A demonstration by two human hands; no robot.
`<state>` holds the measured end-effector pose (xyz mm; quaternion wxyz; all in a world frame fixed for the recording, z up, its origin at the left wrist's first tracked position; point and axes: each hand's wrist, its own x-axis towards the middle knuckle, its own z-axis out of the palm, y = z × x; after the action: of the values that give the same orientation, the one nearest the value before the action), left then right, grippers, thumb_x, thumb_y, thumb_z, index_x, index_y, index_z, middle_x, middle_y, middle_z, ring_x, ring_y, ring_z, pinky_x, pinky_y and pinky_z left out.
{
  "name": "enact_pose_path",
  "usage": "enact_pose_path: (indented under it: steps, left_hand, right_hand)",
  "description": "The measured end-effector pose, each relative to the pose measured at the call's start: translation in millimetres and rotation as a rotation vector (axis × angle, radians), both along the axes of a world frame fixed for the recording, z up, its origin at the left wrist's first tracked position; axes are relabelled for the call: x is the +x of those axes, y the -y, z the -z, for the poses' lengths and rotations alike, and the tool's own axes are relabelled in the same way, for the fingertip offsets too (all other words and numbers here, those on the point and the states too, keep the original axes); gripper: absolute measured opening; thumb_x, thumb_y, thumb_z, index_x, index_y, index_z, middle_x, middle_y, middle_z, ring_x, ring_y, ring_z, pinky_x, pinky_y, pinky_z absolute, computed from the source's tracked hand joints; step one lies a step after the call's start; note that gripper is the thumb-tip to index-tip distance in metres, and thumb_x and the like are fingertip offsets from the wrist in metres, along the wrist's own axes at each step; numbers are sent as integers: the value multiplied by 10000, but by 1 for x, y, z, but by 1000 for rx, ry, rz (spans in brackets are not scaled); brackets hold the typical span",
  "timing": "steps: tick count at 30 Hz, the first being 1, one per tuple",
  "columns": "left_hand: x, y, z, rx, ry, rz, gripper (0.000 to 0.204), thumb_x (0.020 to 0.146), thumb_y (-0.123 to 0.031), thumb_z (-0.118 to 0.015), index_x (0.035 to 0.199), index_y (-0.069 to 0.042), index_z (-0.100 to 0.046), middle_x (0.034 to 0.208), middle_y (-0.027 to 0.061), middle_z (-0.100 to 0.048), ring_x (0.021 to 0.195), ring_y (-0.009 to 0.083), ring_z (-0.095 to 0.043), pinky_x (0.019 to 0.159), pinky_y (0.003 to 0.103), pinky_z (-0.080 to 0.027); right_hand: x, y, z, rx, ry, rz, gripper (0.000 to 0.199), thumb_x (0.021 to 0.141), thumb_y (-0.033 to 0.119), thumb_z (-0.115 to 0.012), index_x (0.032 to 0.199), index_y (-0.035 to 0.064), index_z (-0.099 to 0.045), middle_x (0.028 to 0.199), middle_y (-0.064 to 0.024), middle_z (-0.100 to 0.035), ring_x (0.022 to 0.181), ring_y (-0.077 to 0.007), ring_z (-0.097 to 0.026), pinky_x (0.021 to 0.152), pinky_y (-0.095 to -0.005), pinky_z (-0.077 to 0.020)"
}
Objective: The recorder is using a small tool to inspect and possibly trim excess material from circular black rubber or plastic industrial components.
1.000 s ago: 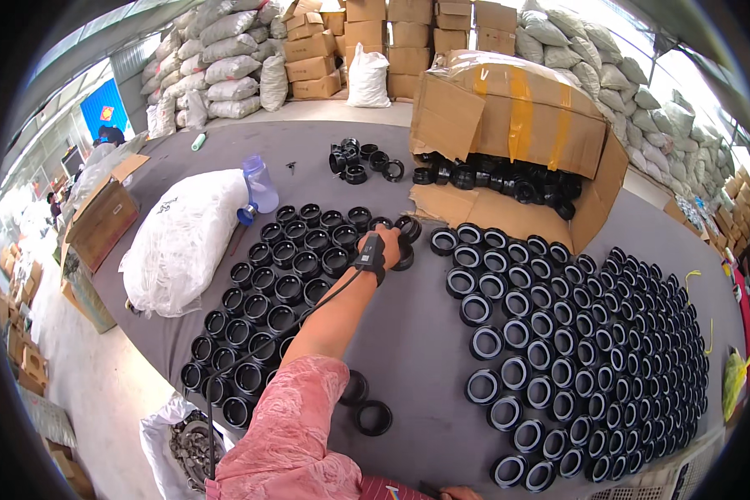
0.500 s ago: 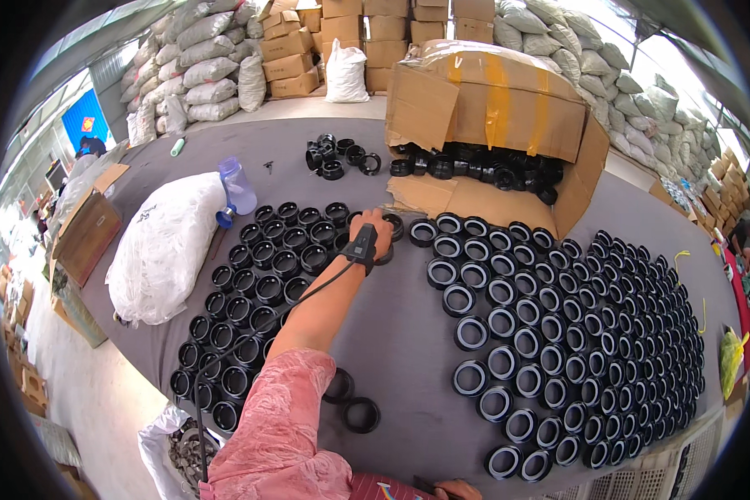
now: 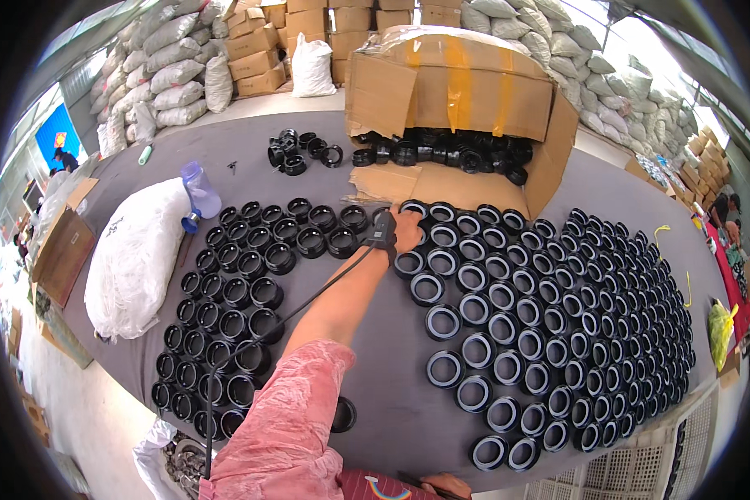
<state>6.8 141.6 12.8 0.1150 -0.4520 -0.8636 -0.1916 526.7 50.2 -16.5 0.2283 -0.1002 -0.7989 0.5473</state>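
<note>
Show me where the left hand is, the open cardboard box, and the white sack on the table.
left hand (image 3: 404,229), head view, on the back of the hand.
open cardboard box (image 3: 450,83), head view, on its top face.
white sack (image 3: 133,258), head view, on its middle.

The left arm (image 3: 342,300) stretches forward, pink sleeve pushed up, a black strap at the wrist; the left hand (image 3: 404,229) lies palm down, its fingers hidden.
</note>
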Motion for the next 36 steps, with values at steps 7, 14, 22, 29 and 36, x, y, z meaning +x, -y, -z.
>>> enact_pose_path:
  steps: [7, 14, 22, 29, 36]
  left_hand:
    - [31, 12, -3, 78, 103, 51, 364, 824, -224, -577, 1148, -87, -671, 1138, 136, -690, 1094, 411, -551, 970, 517, -450]
    - [65, 45, -3, 43, 32, 52, 401, 830, -197, -580, 1214, -118, -664, 1154, 107, -690, 1087, 399, -545, 970, 499, -441]
    - [107, 84, 10, 30, 58, 260, 388, 825, -147, -596, 1206, -125, -668, 1163, 92, -687, 1132, 412, -515, 953, 510, -454]
    - [149, 113, 14, 128, 45, 355, 389, 796, -80, -591, 1177, -96, -673, 1159, 97, -692, 1114, 414, -528, 1037, 492, -399]
    - [188, 135, -6, 148, 57, 475, 416, 772, -55, -600, 1185, -75, -635, 1285, 126, -609, 1157, 393, -532, 1055, 488, -402]
  right_hand:
    - [1, 3, -6, 8, -37, 25, 81, 897, 84, -685, 969, 47, -684, 715, -86, -647, 621, -181, -626, 559, -307, -474]
    - [14, 15, -14, 74, -98, 61, 79, 900, 81, -682, 970, 46, -685, 714, -85, -645, 620, -176, -623, 557, -305, -472]
    - [16, 19, 2, 15, -85, 88, 99, 838, 13, -697, 935, 28, -709, 791, -100, -709, 677, -202, -681, 628, -293, -527]
    - [21, 29, 3, -182, -13, 160, 44, 898, 29, -648, 906, 0, -681, 829, -101, -706, 732, -185, -666, 669, -305, -523]
    - [18, 33, 8, -166, -146, 157, 89, 942, 67, -602, 987, 14, -658, 814, -70, -648, 636, -94, -557, 574, -247, -438]
